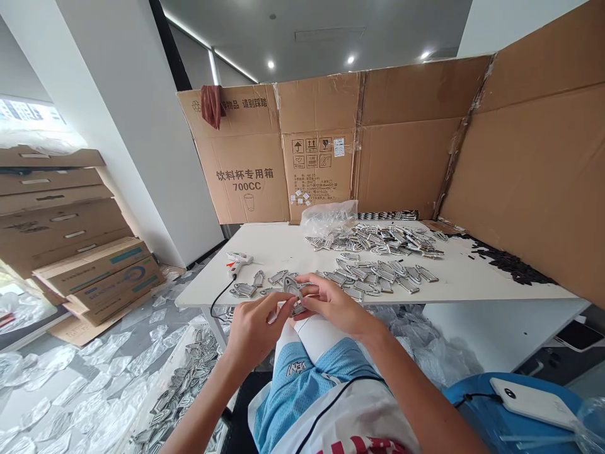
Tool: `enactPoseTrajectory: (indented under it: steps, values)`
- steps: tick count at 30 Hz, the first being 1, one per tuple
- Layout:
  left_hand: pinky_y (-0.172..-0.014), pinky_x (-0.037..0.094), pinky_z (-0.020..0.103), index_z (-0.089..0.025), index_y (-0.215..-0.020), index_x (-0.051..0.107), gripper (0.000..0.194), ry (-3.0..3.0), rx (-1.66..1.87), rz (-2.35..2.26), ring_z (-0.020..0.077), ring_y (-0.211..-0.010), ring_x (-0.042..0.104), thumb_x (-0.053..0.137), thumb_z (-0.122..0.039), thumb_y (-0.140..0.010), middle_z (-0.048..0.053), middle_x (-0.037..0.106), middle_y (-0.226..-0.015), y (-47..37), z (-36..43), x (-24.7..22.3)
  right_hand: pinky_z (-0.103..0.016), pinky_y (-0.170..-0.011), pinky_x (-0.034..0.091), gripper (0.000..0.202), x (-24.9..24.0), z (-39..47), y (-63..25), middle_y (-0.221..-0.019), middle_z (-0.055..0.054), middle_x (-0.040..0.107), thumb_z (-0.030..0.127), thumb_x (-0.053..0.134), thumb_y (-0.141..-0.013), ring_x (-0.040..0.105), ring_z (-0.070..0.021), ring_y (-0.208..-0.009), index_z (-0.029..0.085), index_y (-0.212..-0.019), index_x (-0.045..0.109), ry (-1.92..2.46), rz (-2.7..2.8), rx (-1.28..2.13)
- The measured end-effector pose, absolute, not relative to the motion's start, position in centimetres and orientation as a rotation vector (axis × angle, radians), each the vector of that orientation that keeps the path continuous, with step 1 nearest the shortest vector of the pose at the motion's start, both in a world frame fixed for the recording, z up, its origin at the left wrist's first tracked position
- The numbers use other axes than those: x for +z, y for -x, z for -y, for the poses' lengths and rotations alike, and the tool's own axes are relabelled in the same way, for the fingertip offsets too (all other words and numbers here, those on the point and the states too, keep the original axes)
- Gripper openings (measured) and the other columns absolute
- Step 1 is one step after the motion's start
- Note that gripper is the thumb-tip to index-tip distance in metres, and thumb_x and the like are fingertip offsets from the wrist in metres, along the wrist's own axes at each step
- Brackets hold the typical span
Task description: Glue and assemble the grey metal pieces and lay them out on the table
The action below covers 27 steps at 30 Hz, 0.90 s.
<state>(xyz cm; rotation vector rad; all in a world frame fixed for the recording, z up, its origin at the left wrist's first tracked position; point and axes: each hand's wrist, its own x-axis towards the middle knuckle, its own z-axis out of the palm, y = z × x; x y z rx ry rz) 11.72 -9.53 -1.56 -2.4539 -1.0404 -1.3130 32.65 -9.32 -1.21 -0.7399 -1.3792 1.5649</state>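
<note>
Above the lap, at the front edge of the white table (pixel 283 241), a small silver metal piece (pixel 292 288) is held between both hands. My left hand (pixel 259 321) pinches its lower left side with thumb and fingertips. On the other side, my right hand (pixel 333 306) grips the piece with thumb and fingers closed. Similar silver pieces (pixel 378 271) lie in a loose group just beyond the hands, and a denser heap (pixel 392 238) lies farther back. A white glue gun (pixel 239 261) with a black cord rests on the table's left part.
Cardboard panels (pixel 321 145) wall the table's back and right. Black strips (pixel 510 261) lie at the right. Plastic wrap (pixel 329 217) is at the back. Many metal pieces (pixel 182 384) lie low at left. A phone (pixel 534 402) rests on a blue stool (pixel 486 410). Boxes (pixel 104 277) stand left.
</note>
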Motion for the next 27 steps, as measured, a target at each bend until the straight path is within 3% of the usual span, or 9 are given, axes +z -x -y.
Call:
enactPoseTrajectory:
  steps: [10,16,21,23,25,27]
  values:
    - [-0.058,0.034,0.027,-0.022,-0.107,0.083,0.036,2.687,-1.305,1.257,0.0110,-0.049,0.045,0.048,-0.028,-0.109,0.000,0.070,-0.069,-11.2,9.9,-0.7,-0.051,-0.106,0.056,0.052,-1.5,9.4,-32.5,-0.111,-0.005,0.077,0.044,0.083,-0.087,0.082,-0.0268,-0.092,0.025,-0.131,0.063,0.696,1.353,1.622]
    - [-0.057,0.027,0.027,-0.023,-0.098,0.076,0.020,2.558,-1.331,1.507,0.0124,-0.051,0.036,0.069,-0.042,-0.097,-0.009,0.034,-0.054,-11.6,9.6,-0.9,-0.049,-0.097,0.061,0.053,-1.9,9.3,-31.7,-0.113,-0.004,0.074,0.043,0.085,-0.084,0.080,-0.0247,-0.092,0.026,-0.130,0.064,0.683,1.370,1.565]
    - [-0.058,0.026,0.025,-0.025,-0.113,0.060,0.037,2.533,-1.514,1.782,0.0137,-0.055,0.030,0.074,-0.052,-0.092,-0.012,0.029,-0.058,-11.6,9.4,-0.6,-0.046,-0.090,0.062,0.045,-2.0,9.6,-31.3,-0.113,-0.004,0.073,0.039,0.078,-0.091,0.077,-0.0224,-0.090,0.029,-0.132,0.062,0.687,1.463,1.433]
    - [-0.057,0.023,0.026,-0.024,-0.095,0.057,0.036,2.633,-1.517,1.855,0.0136,-0.057,0.027,0.072,-0.056,-0.091,-0.011,0.026,-0.060,-11.5,9.2,-0.5,-0.044,-0.089,0.061,0.039,-1.8,9.8,-31.4,-0.113,-0.003,0.074,0.036,0.074,-0.094,0.077,-0.0211,-0.087,0.029,-0.129,0.061,0.724,1.500,1.402]
    - [-0.056,0.020,0.027,-0.024,-0.074,0.044,0.047,2.736,-1.502,1.874,0.0133,-0.059,0.024,0.070,-0.059,-0.092,-0.009,0.023,-0.062,-11.4,9.1,-0.5,-0.042,-0.088,0.061,0.035,-1.7,9.8,-31.3,-0.107,-0.002,0.074,0.033,0.074,-0.093,0.076,-0.0200,-0.084,0.028,-0.125,0.060,0.737,1.491,1.410]
    - [-0.056,0.019,0.027,-0.024,-0.068,0.033,0.057,2.767,-1.528,1.877,0.0133,-0.061,0.022,0.069,-0.061,-0.091,-0.007,0.022,-0.065,-11.4,9.0,-0.5,-0.040,-0.085,0.060,0.034,-1.6,9.7,-31.3,-0.097,0.000,0.074,0.032,0.076,-0.091,0.075,-0.0193,-0.081,0.026,-0.120,0.058,0.721,1.446,1.439]
